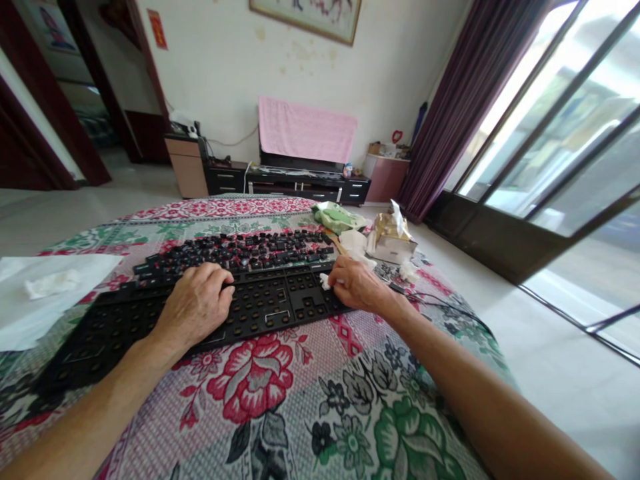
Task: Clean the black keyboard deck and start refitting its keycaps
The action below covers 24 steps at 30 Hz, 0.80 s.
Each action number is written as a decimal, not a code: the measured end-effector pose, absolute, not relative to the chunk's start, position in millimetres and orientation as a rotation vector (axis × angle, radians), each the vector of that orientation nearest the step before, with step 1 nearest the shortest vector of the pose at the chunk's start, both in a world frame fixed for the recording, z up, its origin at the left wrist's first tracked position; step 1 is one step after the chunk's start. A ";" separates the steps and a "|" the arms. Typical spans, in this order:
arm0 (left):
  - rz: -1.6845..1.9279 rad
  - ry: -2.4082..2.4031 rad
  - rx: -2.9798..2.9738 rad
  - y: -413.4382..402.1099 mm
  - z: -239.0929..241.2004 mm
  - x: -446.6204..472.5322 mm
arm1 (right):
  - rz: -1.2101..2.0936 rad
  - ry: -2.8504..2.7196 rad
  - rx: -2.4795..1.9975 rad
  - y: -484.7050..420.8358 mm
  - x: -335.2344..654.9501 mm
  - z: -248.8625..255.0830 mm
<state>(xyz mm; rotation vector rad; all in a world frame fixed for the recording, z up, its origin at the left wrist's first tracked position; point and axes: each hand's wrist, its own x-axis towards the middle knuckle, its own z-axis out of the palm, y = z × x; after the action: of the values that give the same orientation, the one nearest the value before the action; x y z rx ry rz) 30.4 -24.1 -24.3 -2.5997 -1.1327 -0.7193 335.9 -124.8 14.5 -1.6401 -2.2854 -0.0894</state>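
Note:
A black keyboard [260, 303] with its keycaps off lies slantwise across the table, its bare key posts showing. My left hand [203, 300] is closed on the middle of it, fingers curled toward the far edge and thumb bent over the top. Near the keyboard's right end, my right hand [353, 283] pinches a small wad of white tissue [325, 281] against the surface. Some of its fingertips are hidden. Just beyond the keyboard, many loose black keycaps [240, 250] are spread in a long heap.
A tissue box [393, 237] and crumpled tissues [355, 243] stand at the back right, by a green cloth or bag [337, 217]. A black cable [450, 303] trails off rightward. White paper [95, 267] lies at the left on the flowered tablecloth [310, 400].

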 end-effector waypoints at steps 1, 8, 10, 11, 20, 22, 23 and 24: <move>-0.719 -1.135 -2.601 -24.3 -24.2 30.5 | -0.095 -2.269 -1.659 -124.3 339.6 13.2; -0.714 -1.141 -2.572 -27.9 -20.3 33.0 | -0.142 -2.120 -1.770 -121.9 358.1 19.6; -0.708 -1.141 -2.570 -28.6 -19.7 33.5 | -0.084 -2.156 -1.650 -123.2 353.5 22.8; -0.707 -1.147 -2.568 -28.7 -19.6 33.6 | -0.035 -2.200 -1.568 -123.9 349.9 23.3; -0.716 -1.135 -2.584 -26.2 -22.7 31.9 | 0.097 -2.294 -1.484 -123.8 341.8 11.6; -0.715 -1.126 -2.577 -26.7 -22.3 31.9 | 0.084 -2.290 -1.516 -123.6 346.4 12.7; -0.713 -1.125 -2.573 -27.0 -22.0 31.9 | 0.074 -2.295 -1.531 -123.6 349.1 13.7; -0.711 -1.125 -2.569 -27.3 -21.7 32.0 | 0.061 -2.297 -1.551 -123.6 352.1 14.7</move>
<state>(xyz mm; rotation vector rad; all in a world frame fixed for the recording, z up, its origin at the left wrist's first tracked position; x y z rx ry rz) 32.0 -27.3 -21.7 -2.5695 -1.1253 -0.7113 352.1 -123.6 14.7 -1.5511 -2.2971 0.0608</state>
